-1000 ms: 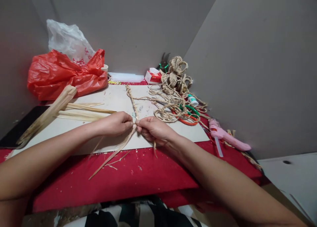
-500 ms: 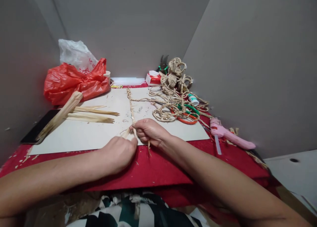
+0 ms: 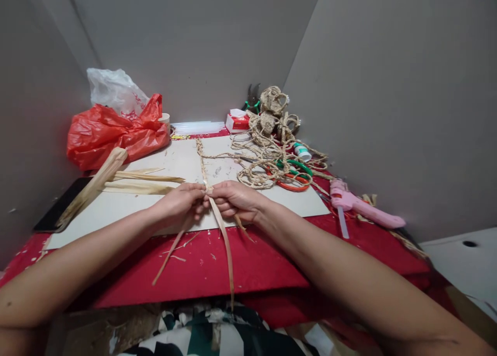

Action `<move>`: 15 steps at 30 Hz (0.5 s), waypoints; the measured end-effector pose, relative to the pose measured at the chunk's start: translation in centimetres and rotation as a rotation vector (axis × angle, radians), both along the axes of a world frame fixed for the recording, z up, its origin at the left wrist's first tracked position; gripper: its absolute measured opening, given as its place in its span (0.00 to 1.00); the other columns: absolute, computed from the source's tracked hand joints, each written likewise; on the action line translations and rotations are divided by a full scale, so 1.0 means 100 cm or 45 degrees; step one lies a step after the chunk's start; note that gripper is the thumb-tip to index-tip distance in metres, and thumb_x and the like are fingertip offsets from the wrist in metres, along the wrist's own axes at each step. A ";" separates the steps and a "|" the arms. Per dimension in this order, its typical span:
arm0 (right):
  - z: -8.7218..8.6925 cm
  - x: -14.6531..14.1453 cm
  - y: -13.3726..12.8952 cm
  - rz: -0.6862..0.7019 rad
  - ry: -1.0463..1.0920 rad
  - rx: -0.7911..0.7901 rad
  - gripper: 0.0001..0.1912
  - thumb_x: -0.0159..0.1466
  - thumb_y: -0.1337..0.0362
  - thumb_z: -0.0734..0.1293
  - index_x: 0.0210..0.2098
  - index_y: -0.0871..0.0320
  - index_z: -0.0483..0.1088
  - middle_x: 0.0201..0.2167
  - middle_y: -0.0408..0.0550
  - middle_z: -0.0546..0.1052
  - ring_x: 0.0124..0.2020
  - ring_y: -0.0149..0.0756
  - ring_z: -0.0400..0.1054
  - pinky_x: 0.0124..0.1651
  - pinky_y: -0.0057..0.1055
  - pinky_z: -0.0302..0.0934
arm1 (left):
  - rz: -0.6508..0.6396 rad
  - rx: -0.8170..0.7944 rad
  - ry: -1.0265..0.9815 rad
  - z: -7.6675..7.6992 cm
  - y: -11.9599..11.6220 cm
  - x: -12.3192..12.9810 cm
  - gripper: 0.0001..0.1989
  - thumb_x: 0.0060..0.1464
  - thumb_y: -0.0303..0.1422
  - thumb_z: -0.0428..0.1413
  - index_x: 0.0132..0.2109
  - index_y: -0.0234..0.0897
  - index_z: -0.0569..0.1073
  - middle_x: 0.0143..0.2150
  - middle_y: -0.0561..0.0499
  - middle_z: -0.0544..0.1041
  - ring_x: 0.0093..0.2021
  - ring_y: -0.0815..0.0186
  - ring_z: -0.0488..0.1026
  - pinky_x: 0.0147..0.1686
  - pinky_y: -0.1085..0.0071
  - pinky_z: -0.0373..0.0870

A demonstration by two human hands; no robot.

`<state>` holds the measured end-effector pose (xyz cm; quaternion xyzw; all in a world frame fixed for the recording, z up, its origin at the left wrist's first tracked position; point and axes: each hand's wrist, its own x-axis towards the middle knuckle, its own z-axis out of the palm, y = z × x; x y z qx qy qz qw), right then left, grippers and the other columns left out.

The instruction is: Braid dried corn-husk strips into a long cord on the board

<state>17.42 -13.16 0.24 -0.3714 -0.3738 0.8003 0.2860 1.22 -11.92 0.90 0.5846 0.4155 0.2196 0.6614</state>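
A thin braid of dried husk strips [image 3: 202,164] runs from the far side of the white board [image 3: 155,150] toward me. At its near end my left hand [image 3: 185,201] and my right hand [image 3: 235,201] pinch it, fingertips almost touching. One pale loose strand [image 3: 224,237] hangs between the hands past the table edge. Another strand [image 3: 170,260] trails below the left hand, and a short one [image 3: 244,229] sticks out under the right. Wide dried husk pieces [image 3: 142,189] lie left of the hands.
Coils of braided cord [image 3: 258,175] lie at right around green-and-orange-handled scissors [image 3: 293,182]. A pink glue gun [image 3: 365,208] rests on the red cloth [image 3: 272,257]. A black phone [image 3: 64,206], a red plastic bag [image 3: 116,138], a tissue pack [image 3: 237,122] and green-handled pruners [image 3: 252,101] are around.
My left hand has moved up and forward from the near board edge to meet the right hand at the braid. The strands now hang loose below. The right hand has hardly moved.
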 end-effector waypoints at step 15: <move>0.005 0.011 -0.001 0.160 -1.087 1.041 0.12 0.62 0.66 0.59 0.27 0.64 0.70 0.19 0.40 0.64 0.22 0.25 0.54 0.26 0.23 0.48 | -0.113 0.001 0.216 -0.007 0.013 -0.003 0.11 0.52 0.35 0.51 0.26 0.34 0.70 0.16 0.57 0.56 0.16 0.76 0.47 0.16 0.75 0.41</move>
